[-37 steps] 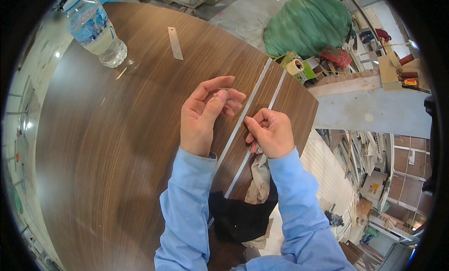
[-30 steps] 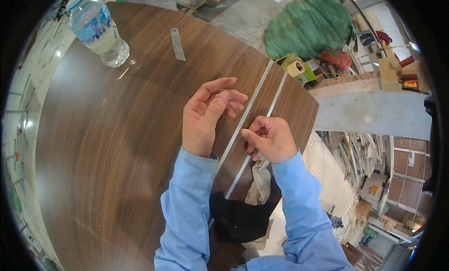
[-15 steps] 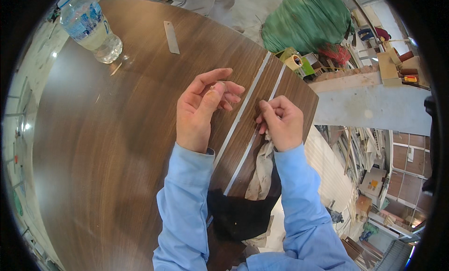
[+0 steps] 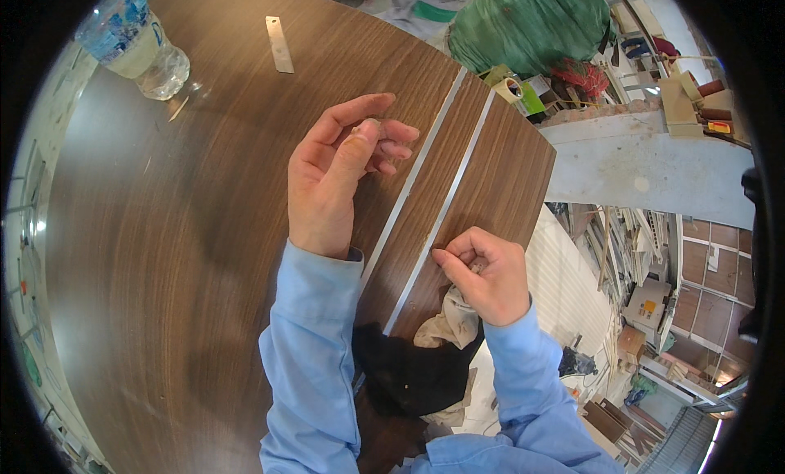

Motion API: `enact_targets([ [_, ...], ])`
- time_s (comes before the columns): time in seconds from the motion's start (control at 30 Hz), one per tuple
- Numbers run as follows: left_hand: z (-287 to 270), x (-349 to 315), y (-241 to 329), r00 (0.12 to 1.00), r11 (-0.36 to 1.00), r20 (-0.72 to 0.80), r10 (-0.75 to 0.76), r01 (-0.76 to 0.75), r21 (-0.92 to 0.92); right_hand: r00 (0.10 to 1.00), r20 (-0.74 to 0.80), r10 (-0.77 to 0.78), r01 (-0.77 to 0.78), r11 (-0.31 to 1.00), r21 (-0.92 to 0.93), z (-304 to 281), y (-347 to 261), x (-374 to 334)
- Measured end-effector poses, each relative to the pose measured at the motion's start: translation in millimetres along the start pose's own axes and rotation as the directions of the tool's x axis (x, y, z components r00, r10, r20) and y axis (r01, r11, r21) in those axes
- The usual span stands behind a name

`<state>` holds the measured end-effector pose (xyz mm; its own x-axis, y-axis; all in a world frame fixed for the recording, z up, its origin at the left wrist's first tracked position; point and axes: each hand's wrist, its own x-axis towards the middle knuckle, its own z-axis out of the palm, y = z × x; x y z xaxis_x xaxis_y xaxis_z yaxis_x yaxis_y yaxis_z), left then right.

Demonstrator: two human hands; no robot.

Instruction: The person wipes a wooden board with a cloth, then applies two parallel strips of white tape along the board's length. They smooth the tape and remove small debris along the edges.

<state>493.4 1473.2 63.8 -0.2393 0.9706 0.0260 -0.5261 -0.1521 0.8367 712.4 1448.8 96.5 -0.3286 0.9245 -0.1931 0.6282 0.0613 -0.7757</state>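
Note:
My right hand point(image 4: 488, 276) is closed beside the right-hand white strip point(image 4: 446, 208) on the brown wood-grain panel point(image 4: 204, 229). Its thumb and forefinger meet at the strip's edge, and a crumpled cream cloth point(image 4: 452, 320) hangs from its curled fingers. Above the panel, my left hand point(image 4: 343, 175) is half curled, thumb pressed toward the fingers. Something small and pale may be in that pinch; I cannot make it out. A second white strip point(image 4: 417, 171) runs between the hands. Black cloth point(image 4: 417, 376) lies on the panel below the cream cloth.
A flat metal blade point(image 4: 280, 44) lies toward the panel's far edge. At far left stands a clear plastic bottle point(image 4: 135, 49) with cloudy liquid. Beyond the panel are a large green sack point(image 4: 531, 28), a tape roll point(image 4: 509, 89) and stacked offcuts point(image 4: 634, 245).
My right hand has moved down along the strip toward me, and the cream cloth has bunched up under it. My left hand has shifted slightly left. The view has moved a little.

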Motion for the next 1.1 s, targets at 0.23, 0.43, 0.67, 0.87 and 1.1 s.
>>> enact_targets([
  [0.23,1.2,-0.3,1.1,0.999,0.999,-0.020,-0.039,0.039,-0.003,0.992,0.046,0.119,-0.122,0.991,0.056,-6.5,-0.7,15.2],
  [0.43,0.8,0.0,1.0,0.999,0.999,-0.016,-0.036,0.036,-0.022,0.976,-0.034,0.214,-0.202,0.956,0.211,-21.9,6.5,66.4],
  [0.67,-0.8,0.4,1.4,0.999,0.999,-0.002,-0.034,0.034,-0.001,0.989,-0.019,0.144,-0.137,0.971,0.195,-41.9,15.9,100.1],
  [0.87,-0.3,-0.7,1.0,1.000,1.000,-0.012,-0.024,0.024,-0.003,0.944,-0.120,-0.309,0.252,0.903,-0.347,-49.3,23.2,120.0],
  [1.1,-0.5,0.6,0.0,0.999,1.000,-0.013,-0.030,0.030,0.003,0.913,0.049,-0.406,0.398,0.856,-0.331,-61.2,31.9,126.9],
])
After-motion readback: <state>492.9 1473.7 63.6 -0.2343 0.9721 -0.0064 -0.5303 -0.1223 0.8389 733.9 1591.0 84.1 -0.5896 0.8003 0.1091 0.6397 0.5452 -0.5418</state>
